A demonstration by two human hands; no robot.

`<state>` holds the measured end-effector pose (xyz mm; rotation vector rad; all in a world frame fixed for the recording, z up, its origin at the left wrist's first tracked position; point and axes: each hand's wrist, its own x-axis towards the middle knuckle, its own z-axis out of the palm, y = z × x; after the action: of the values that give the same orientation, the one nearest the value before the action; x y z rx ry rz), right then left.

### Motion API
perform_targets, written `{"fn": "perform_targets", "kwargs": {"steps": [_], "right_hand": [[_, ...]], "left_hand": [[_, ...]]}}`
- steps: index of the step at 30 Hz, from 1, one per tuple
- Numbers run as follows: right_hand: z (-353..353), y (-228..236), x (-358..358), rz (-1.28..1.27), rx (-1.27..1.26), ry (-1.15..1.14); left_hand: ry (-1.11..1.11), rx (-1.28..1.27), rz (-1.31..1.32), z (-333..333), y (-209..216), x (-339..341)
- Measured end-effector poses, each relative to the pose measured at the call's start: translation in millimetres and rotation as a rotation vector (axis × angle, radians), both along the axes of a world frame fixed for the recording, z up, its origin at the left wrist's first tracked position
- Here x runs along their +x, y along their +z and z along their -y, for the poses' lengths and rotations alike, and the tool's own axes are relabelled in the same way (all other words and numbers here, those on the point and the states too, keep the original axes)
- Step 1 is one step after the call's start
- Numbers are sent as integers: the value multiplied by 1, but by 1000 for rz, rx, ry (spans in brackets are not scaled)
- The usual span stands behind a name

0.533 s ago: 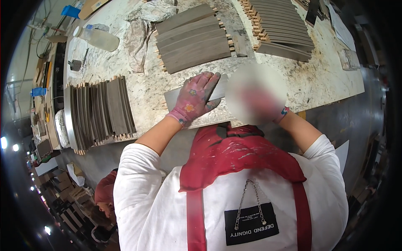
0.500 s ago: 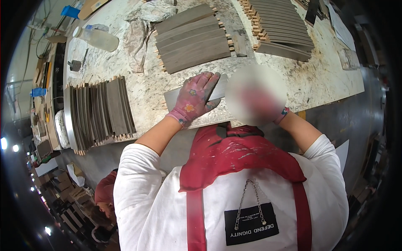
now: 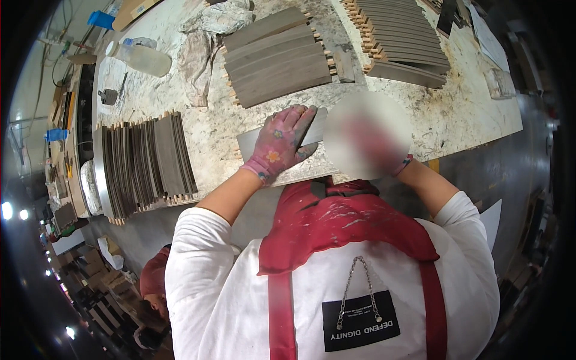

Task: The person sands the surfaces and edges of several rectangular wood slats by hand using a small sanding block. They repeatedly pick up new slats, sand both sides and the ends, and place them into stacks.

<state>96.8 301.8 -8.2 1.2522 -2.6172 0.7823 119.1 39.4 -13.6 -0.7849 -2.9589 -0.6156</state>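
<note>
My left hand (image 3: 282, 141), in a pink flowered glove with smudged fingers, lies flat on a grey slat (image 3: 249, 141) near the table's front edge. Its fingers are stretched out and its thumb stands apart. The slat runs from left of this hand toward my right hand (image 3: 370, 144). A round blurred patch covers most of the right hand, also gloved in pink, so its fingers and anything in them are hidden. Just beyond the hands lies a row of overlapping grey slats (image 3: 276, 63) with pale wooden pegs at their ends.
More grey slats stand packed on edge at the left (image 3: 144, 165), and another stack (image 3: 405, 45) lies at the far right. A cloudy plastic bottle (image 3: 143, 60), a crumpled cloth (image 3: 197, 63) and a blue cup (image 3: 101, 20) are on the stained table (image 3: 474, 123). Another person (image 3: 155, 276) is at lower left.
The right hand's blurred shape has shifted slightly away from me and leftward. My left hand stays flat on the slat.
</note>
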Motion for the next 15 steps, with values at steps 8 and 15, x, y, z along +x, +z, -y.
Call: {"fn": "perform_targets", "kwargs": {"steps": [8, 15], "right_hand": [[-6, -10, 8, 104, 6, 12], [1, -9, 8, 262, 236, 13]], "left_hand": [[-2, 13, 5, 1, 1, -1], [-9, 20, 26, 1, 4, -2]]}}
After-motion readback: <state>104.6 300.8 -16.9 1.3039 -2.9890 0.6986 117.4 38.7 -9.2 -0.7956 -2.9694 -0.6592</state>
